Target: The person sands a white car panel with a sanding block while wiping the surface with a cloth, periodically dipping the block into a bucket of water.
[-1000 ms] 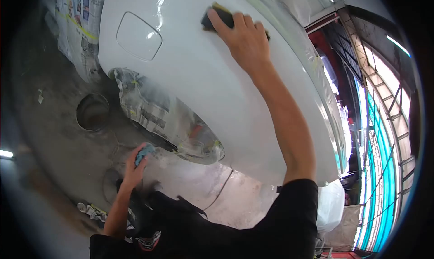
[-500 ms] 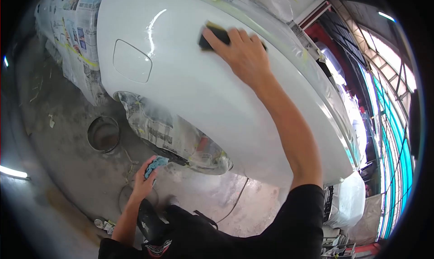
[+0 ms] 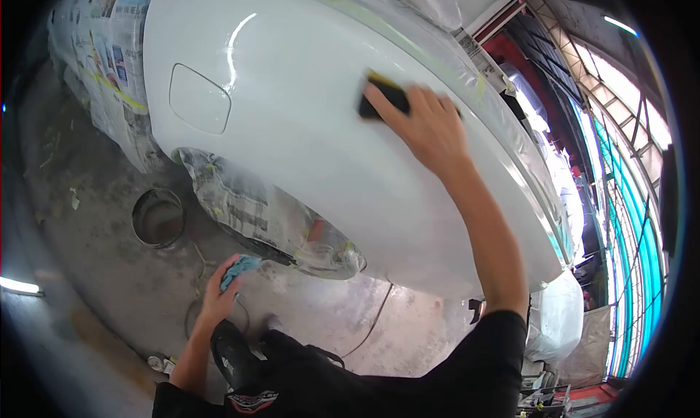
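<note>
My right hand (image 3: 430,130) grips a black block with a yellow edge (image 3: 384,98), held against the upper part of a white car panel (image 3: 306,90). My left hand (image 3: 221,292) is closed on a crumpled blue cloth (image 3: 239,270), low over the floor and away from the panel. A rounded square flap outline (image 3: 199,99) shows on the panel to the left. Below it, the wheel arch is covered with newspaper and plastic (image 3: 248,199).
A round dark bucket (image 3: 158,219) stands on the concrete floor at the left. Newspaper masking (image 3: 120,60) hangs at the upper left. A thin hose (image 3: 370,327) lies on the floor. Plastic-wrapped parts (image 3: 555,323) stand at the right.
My right hand and the block have moved down and to the right along the panel. My left hand, still holding the cloth, appears slightly further left as the whole view shifts a little.
</note>
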`<state>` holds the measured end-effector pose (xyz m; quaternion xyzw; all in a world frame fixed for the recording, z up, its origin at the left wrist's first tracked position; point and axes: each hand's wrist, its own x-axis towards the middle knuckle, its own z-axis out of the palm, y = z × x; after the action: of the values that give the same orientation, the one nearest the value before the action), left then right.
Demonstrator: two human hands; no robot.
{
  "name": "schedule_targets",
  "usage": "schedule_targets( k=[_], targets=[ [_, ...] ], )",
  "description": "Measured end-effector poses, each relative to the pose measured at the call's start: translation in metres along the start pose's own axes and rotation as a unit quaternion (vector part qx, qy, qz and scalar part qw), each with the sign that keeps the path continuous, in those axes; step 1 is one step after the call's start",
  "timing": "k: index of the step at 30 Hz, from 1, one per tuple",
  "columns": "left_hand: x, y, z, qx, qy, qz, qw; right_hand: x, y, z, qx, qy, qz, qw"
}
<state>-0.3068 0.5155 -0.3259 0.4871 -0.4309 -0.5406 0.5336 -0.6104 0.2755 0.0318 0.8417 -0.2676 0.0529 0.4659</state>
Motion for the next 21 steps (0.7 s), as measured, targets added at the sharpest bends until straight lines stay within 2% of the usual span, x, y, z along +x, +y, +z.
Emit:
schedule_targets(
  k=[2,3,5,6,7,9,11,13,15,18,19,20,21],
  targets=[
    [-0.019,-0.001,-0.017,0.027,0.013,0.000,1.000,-0.062,0.004,-0.008,-0.023,-0.006,-0.006,1.000],
    [-0.026,-0.003,-0.028,0.044,0.020,0.001,0.999,-0.055,0.004,-0.008,-0.034,-0.004,-0.010,0.999],
    [-0.030,-0.020,-0.040,0.065,0.019,-0.016,0.998,-0.035,0.005,-0.005,-0.051,-0.002,-0.014,0.999],
    [-0.028,-0.025,-0.041,0.077,0.019,-0.022,0.997,-0.001,0.006,0.001,-0.026,0.010,-0.021,0.999],
    [-0.020,-0.019,-0.034,0.084,0.010,-0.004,0.996,0.036,0.009,0.022,-0.029,0.108,-0.035,0.993],
    [0.002,0.006,-0.006,0.095,-0.005,0.026,0.995,0.098,0.004,0.024,0.025,0.104,-0.016,0.994],
    [0.008,0.024,0.011,0.051,-0.005,0.024,0.998,0.099,0.005,0.023,0.036,0.092,-0.023,0.995],
    [-0.001,0.030,0.000,0.049,0.004,0.029,0.998,0.045,0.009,0.005,0.022,0.012,-0.013,1.000],
    [-0.018,0.019,-0.034,0.080,0.031,0.049,0.995,-0.025,0.015,-0.003,-0.013,-0.008,-0.013,1.000],
    [-0.044,-0.013,-0.080,0.019,0.089,-0.036,0.995,-0.021,0.012,0.002,-0.040,0.023,-0.021,0.999],
    [-0.041,-0.010,-0.081,0.034,0.084,-0.022,0.996,0.014,0.011,0.005,-0.023,0.007,-0.031,0.999],
    [-0.033,-0.001,-0.076,0.048,0.080,-0.006,0.996,0.053,0.010,0.020,-0.011,0.104,-0.053,0.993],
    [-0.022,0.006,-0.068,0.061,0.079,0.011,0.995,0.091,0.005,0.022,-0.009,0.106,-0.042,0.993]
  ],
)
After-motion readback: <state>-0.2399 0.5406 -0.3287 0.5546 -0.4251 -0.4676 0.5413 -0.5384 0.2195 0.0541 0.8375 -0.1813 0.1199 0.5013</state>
